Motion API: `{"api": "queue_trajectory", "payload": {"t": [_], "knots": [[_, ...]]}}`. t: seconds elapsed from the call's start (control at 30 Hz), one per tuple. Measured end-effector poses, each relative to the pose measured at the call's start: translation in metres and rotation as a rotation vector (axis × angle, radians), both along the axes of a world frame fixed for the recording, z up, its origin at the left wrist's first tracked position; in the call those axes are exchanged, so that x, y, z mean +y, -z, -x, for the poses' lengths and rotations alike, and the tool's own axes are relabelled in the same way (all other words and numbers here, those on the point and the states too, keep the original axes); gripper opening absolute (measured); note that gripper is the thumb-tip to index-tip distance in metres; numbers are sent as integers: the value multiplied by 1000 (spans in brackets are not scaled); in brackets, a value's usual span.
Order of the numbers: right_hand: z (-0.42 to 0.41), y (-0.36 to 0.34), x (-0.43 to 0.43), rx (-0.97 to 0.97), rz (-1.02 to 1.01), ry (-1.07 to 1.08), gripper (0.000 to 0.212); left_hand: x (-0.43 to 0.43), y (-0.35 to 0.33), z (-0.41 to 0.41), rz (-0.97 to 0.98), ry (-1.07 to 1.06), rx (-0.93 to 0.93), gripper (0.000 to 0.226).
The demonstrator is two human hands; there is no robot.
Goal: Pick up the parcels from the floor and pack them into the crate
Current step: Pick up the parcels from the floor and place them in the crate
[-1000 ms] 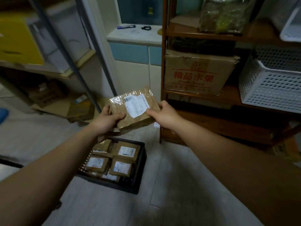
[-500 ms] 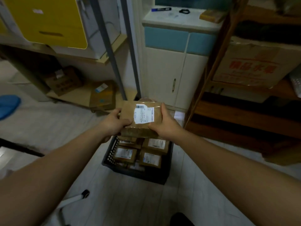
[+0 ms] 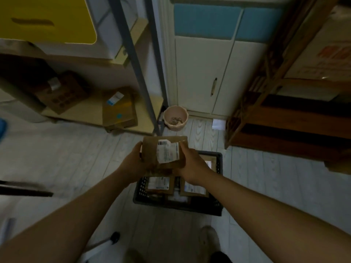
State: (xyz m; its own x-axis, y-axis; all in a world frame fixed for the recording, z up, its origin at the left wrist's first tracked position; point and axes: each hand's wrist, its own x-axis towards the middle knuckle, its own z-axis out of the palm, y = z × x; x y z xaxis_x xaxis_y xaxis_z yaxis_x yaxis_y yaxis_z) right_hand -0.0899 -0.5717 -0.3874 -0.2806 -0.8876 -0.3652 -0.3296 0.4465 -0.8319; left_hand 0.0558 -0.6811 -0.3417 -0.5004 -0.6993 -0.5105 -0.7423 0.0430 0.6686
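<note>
I hold a flat brown parcel (image 3: 152, 152) with a white shipping label between both hands, just above the far end of a black slatted crate (image 3: 218, 186) on the floor. My left hand (image 3: 131, 164) grips the parcel's left edge and my right hand (image 3: 191, 166) grips its right edge. Inside the crate lie several brown parcels with white labels, two of them (image 3: 159, 184) (image 3: 191, 188) showing below my hands. My hands and the held parcel hide the far part of the crate.
A pink bowl (image 3: 175, 117) sits on the floor by a white cabinet (image 3: 199, 76). A metal rack (image 3: 133, 59) with cardboard boxes (image 3: 118, 109) stands at left, a dark wooden shelf (image 3: 284, 120) at right. My shoe (image 3: 209, 238) shows near the crate.
The parcel has come down from chest height to just over the crate, both hands still on it. My view has tilted down toward the floor and the crate now sits centred below.
</note>
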Motion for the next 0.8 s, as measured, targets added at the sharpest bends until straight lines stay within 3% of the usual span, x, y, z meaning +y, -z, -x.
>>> {"api": "queue_trajectory", "payload": {"t": [0.1, 0.23, 0.4, 0.63, 0.8], "knots": [[-28, 37, -12, -9, -17, 61, 69, -20, 42, -24, 44, 58, 37, 75], [-64, 114, -21, -7, -32, 99, 74, -39, 131, -61, 30, 257, 48, 40], [-85, 221, -23, 0, -95, 84, 71, -52, 261, -83, 31, 385, -76, 72], [-88, 381, -40, 12, -71, 125, 65, -70, 415, -75, 178, 461, -169, 54], [-84, 439, -47, 37, -24, 147, 66, -82, 475, -71, 258, 473, -141, 71]]}}
